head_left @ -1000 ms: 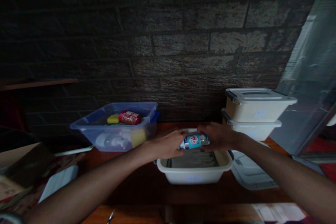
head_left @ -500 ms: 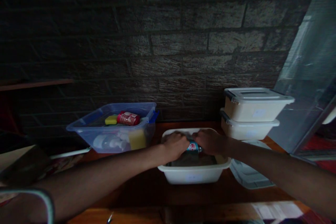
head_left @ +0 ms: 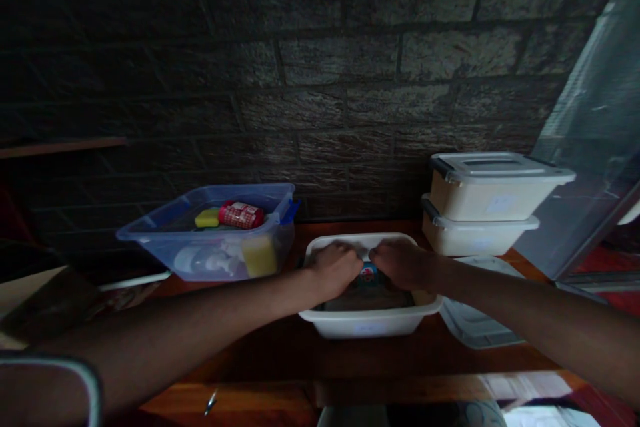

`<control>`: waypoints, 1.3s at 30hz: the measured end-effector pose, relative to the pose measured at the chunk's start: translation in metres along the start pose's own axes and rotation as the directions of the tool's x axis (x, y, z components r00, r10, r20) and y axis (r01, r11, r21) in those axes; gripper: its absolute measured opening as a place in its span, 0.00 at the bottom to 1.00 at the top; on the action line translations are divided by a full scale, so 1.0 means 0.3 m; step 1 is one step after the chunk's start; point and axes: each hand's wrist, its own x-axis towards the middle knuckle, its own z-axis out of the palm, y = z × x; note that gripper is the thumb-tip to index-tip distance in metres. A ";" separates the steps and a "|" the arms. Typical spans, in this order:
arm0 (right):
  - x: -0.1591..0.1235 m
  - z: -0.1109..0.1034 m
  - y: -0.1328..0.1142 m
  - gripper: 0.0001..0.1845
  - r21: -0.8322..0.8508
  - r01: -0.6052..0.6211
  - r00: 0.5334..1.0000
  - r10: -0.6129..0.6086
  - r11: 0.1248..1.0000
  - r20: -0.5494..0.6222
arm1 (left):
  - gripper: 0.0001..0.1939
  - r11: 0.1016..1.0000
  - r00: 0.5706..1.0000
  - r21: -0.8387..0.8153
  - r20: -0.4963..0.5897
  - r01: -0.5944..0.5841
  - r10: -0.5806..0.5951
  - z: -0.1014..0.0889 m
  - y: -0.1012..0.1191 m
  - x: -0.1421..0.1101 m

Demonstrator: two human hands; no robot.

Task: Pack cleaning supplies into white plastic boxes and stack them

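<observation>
Hiding most of the bottle [head_left: 369,273], both hands' curled fingers [head_left: 356,259] grip its ends, label between them.

It looks like an indoor storage or packing corner, though the exact kind of room is unclear: a wooden worktop [head_left: 280,357] against a dark brick wall [head_left: 320,60], with stacked lidded boxes [head_left: 493,203] and a blue tub [head_left: 210,233].

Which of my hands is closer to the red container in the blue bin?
Left. Your left hand is in the open white tub, right of the red container; your right hand is farther right, also in the tub.
</observation>
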 end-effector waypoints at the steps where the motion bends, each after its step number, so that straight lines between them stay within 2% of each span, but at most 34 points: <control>1: 0.000 0.002 0.000 0.16 -0.011 0.005 1.000 -0.005 1.000 -0.010 | 0.09 1.000 1.000 0.003 -0.008 -0.006 0.006 -0.004 0.000 -0.004; 9: 0.008 0.016 0.006 0.10 -0.071 0.017 1.000 -0.018 0.997 -0.016 | 0.11 1.000 1.000 0.003 0.011 -0.009 0.009 0.014 -0.003 0.005; 27: 0.009 0.005 -0.006 0.09 -0.086 0.005 0.997 0.002 0.996 0.077 | 0.13 1.000 1.000 -0.006 0.005 0.006 -0.006 0.029 0.005 0.019; 33: 0.004 -0.001 -0.010 0.10 -0.088 0.007 0.999 -0.003 0.996 0.052 | 0.10 0.999 1.000 -0.033 0.017 0.005 -0.004 0.010 -0.004 0.005; 39: 0.016 0.025 -0.001 0.14 -0.094 0.001 1.000 0.001 0.996 0.014 | 0.07 0.998 0.999 -0.046 0.017 0.042 -0.041 0.013 -0.020 -0.002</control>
